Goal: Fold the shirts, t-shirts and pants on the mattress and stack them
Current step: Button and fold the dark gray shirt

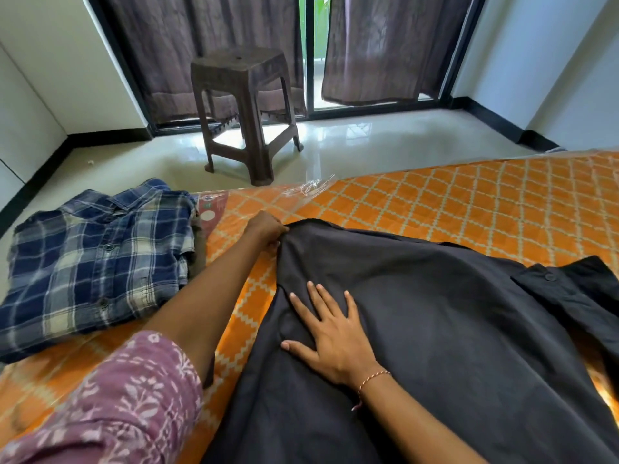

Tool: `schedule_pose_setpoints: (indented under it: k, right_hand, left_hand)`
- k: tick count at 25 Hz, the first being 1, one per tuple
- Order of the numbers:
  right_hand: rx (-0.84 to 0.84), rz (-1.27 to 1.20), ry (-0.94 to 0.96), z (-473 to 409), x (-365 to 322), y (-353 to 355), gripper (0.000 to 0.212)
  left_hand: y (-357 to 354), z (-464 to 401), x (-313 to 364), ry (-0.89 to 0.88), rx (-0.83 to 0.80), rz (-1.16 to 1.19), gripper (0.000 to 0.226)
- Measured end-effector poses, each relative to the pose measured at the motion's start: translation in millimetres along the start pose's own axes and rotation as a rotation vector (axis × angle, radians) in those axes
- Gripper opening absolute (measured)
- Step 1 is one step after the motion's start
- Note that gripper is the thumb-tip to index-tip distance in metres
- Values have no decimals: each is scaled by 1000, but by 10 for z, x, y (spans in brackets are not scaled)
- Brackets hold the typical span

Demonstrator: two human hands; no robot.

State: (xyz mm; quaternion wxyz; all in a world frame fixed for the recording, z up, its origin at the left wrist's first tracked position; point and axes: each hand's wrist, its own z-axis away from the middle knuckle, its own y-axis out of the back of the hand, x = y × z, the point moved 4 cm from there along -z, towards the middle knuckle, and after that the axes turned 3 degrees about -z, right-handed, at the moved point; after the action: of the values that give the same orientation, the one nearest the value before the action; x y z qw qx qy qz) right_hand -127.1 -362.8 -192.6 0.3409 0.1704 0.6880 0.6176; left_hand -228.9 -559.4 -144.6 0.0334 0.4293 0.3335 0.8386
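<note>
Black shirt [435, 329]: left hand [264, 231] pinches its far corner, right hand [331, 336] flat on it.

bare mattress [469, 209] right, folded plaid shirt [97, 259] blocking left

I see an orange patterned mattress [452, 209] under clear plastic wrap. A folded blue plaid shirt [97, 259] lies on it, well left of the black shirt [452, 329], which is spread out flat across the mattress's middle. Bare orange cover shows between the two and beyond the black shirt.
</note>
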Motion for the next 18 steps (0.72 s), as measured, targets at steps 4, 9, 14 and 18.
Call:
schedule_pose_setpoints:
  k: [4, 9, 14, 18]
  right_hand:
    - [133, -188, -99, -211, 106, 316, 95]
    - [435, 31, -160, -511, 276, 635, 56]
    - [-43, 56, -239, -711, 457, 532, 69]
    - [-13, -159, -120, -551, 129, 325, 91]
  left_hand:
    - [62, 95, 130, 93, -335, 216, 22]
    - [409, 21, 516, -120, -280, -368, 32]
    - [354, 95, 185, 175, -710, -514, 19]
    - [431, -140, 257, -4, -426, 144, 22]
